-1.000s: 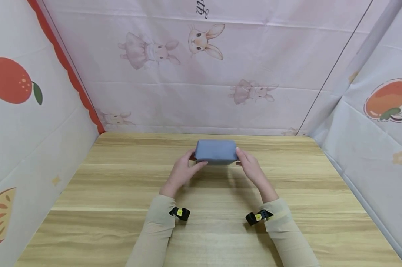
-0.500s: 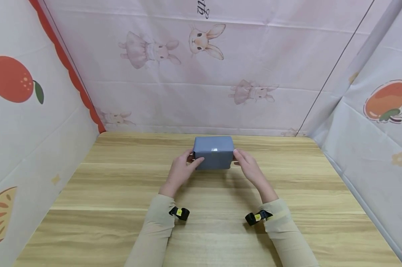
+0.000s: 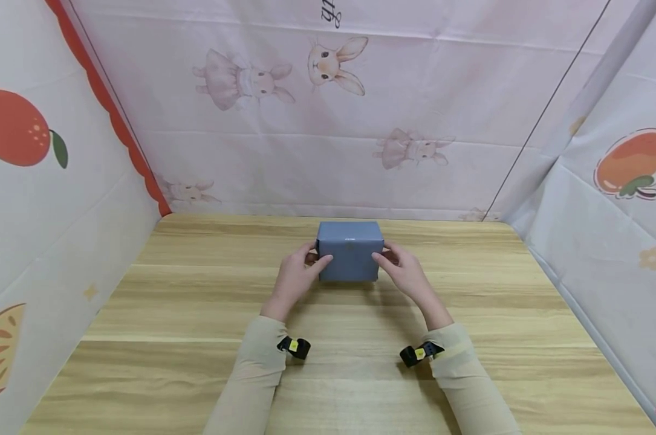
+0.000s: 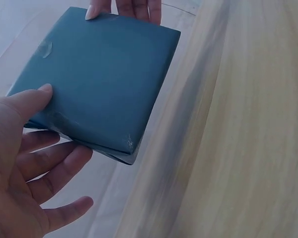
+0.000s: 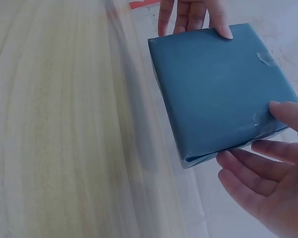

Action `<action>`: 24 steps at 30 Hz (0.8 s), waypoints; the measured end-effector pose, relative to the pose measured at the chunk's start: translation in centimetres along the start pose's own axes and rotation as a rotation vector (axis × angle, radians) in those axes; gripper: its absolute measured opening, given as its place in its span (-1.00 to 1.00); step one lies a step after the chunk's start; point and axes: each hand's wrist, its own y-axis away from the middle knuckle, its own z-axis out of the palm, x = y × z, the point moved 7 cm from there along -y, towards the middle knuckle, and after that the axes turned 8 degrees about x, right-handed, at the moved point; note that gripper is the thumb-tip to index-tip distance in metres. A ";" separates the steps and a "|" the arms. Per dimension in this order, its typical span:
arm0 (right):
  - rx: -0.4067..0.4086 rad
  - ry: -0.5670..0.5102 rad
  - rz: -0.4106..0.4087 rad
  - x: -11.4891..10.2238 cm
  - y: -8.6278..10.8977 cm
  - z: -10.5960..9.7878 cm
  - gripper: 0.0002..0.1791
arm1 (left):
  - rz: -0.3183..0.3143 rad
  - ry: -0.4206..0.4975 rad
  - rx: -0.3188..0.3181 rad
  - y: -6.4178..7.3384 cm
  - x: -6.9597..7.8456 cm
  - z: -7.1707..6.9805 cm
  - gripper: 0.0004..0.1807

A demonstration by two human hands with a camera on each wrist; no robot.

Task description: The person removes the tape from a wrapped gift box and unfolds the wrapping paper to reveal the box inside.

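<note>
Between the left hand (image 3: 296,277) and right hand (image 3: 408,274), I see a blue box (image 3: 350,254); both hands pinch its ends.

In the head view, the back and underside of the blue box (image 3: 349,261) are hidden, the box conceals parts of the left hand (image 3: 296,275) and right hand (image 3: 409,273), and the marks on the yellow wrist tags (image 3: 293,345) are too small to read. The top edge cuts off dark lettering (image 3: 331,14), the left edge a printed fruit slice (image 3: 2,350), and the bottom edge both sleeves (image 3: 248,380) and the wooden surface (image 3: 355,393). In each wrist view, picture edges crop both hands.
</note>
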 end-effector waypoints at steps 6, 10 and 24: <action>0.027 0.025 0.016 0.1 0.0 -0.2 -0.41 | 0.027 -0.041 0.017 -0.1 0.2 0.2 -0.41; 0.037 0.037 0.019 0.2 -0.1 -0.2 -0.43 | 0.036 -0.068 0.025 0.0 0.4 0.3 -0.41; 0.026 0.089 0.024 0.4 -0.2 0.1 -0.50 | 0.024 -0.142 0.021 0.2 0.2 0.7 -0.45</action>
